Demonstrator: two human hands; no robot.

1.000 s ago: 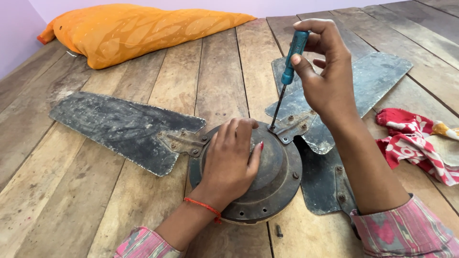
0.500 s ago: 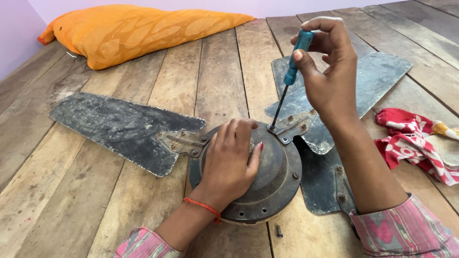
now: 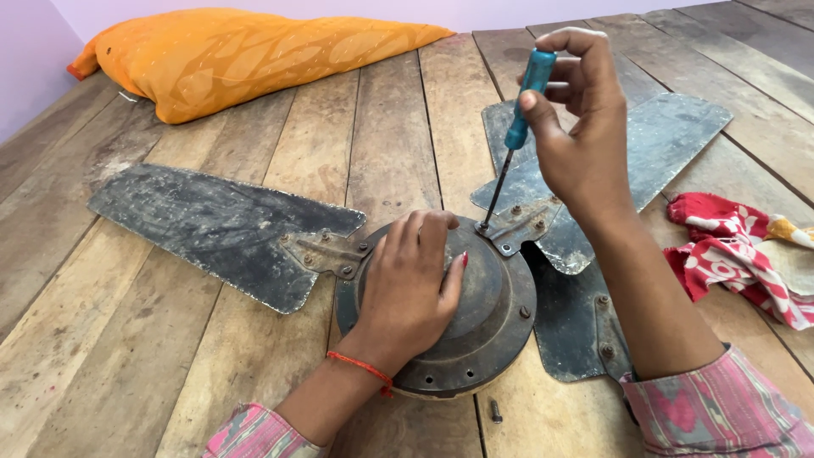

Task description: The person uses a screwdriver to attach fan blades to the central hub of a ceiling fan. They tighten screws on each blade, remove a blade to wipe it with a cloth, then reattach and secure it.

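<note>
L hand (image 3: pixel 413 284) flat on fan hub (image 3: pixel 475 318), fingers spread, no grasp. R hand (image 3: pixel 577 140) clamped on screwdriver (image 3: pixel 519 127), tip at bracket screw by hub's upper-R edge. Blades (image 3: pixel 212 229) L and R; bare planks near side, loose screw (image 3: pixel 496 413) there; cloth (image 3: pixel 729 254) R; pillow (image 3: pixel 246 55) far.

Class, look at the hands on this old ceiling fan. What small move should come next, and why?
Probably keep turning the screwdriver in place. The right hand grips its blue handle, and its tip sits at a screw on the blade bracket, while the left hand lies flat on the motor housing to steady it.
</note>
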